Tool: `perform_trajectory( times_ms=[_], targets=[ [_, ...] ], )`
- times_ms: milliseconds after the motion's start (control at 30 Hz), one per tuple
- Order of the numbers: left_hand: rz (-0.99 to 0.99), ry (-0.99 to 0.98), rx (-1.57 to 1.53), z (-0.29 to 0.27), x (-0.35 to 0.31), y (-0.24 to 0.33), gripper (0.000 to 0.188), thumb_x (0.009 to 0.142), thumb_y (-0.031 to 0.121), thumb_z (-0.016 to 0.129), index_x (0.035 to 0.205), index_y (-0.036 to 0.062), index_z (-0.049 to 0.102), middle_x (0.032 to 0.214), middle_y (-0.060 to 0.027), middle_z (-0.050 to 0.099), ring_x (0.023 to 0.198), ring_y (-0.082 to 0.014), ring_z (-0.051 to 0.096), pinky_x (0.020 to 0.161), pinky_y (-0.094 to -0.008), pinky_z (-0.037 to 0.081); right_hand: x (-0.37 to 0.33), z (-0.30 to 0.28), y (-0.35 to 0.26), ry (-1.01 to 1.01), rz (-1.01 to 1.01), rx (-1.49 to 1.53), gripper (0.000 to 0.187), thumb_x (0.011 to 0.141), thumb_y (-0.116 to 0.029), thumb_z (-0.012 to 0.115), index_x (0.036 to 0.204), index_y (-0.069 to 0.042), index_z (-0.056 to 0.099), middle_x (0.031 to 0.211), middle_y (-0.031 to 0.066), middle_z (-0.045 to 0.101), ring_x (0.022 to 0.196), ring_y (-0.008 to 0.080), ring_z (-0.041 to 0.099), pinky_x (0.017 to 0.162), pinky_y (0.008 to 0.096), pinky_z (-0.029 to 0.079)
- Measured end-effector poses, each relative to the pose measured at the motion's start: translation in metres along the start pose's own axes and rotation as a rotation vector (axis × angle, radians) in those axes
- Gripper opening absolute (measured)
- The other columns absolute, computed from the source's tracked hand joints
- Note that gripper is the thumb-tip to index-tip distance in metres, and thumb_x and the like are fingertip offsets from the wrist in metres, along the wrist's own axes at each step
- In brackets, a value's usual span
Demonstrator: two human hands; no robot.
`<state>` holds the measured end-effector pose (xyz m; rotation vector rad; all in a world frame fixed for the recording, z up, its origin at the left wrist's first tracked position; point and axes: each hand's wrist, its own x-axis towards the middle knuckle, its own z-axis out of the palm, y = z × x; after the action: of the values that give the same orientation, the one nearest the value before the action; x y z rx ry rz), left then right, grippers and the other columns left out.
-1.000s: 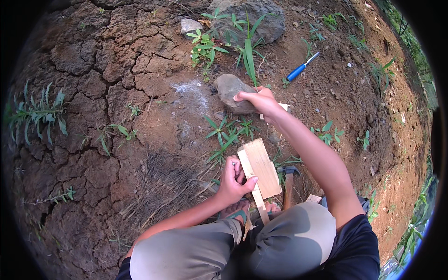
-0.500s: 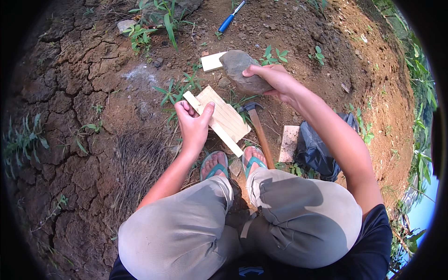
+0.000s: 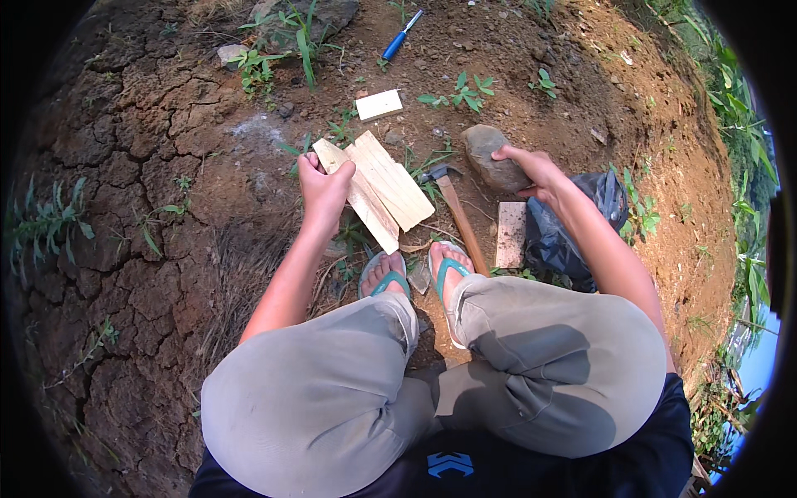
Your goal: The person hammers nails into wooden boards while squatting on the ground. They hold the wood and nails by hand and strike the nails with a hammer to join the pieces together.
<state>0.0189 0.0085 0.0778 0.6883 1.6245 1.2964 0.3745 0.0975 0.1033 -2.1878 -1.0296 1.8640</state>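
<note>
Our two hands are well apart, each clamped on something. The left hand (image 3: 325,189) pinches a pale wooden strip (image 3: 363,202) between thumb and fingers; the right hand (image 3: 541,173) grips a grey stone (image 3: 494,158), thumb on top, though we cannot tell whether it clears the ground. We have just swung the stone off to the right, uncovering the small pale block (image 3: 379,105), and tipped the strip so its broad face shows. That leaves the wood free of the stone. A wider board (image 3: 392,181) lies right beside the strip. Farther out, the hammer (image 3: 465,222) sits between board and stone, a speckled slab (image 3: 510,235) and dark plastic bag (image 3: 551,251) near it, the blue-handled chisel (image 3: 393,46) well beyond.
</note>
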Motion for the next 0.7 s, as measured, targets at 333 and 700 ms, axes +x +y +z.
perform_trajectory(
  times_ms=[333,700],
  targets=[
    [0.211,0.002,0.242,-0.047,0.016,0.045,0.037,0.081,0.002,0.067,0.11,0.0006,0.045,0.105,-0.0086,0.059,0.091,-0.0138,0.059,0.084,-0.0309,0.05,0.031,0.078,-0.037,-0.109,-0.119,0.039,0.085,0.064,-0.048,0.086,0.128,0.003,0.063,0.126,0.0209,0.065,0.116,0.0314,0.062,0.1,0.0465,0.046],
    [0.111,0.095,0.172,-0.063,0.012,0.043,0.037,0.08,0.003,0.065,0.113,0.0015,0.047,0.107,-0.0074,0.058,0.093,-0.0149,0.058,0.086,-0.0329,0.049,0.057,0.173,-0.022,0.532,-0.733,-0.745,0.098,0.058,-0.053,0.092,0.124,0.002,0.046,0.122,0.0203,0.049,0.118,0.0358,0.048,0.1,0.0488,0.048]
  ],
)
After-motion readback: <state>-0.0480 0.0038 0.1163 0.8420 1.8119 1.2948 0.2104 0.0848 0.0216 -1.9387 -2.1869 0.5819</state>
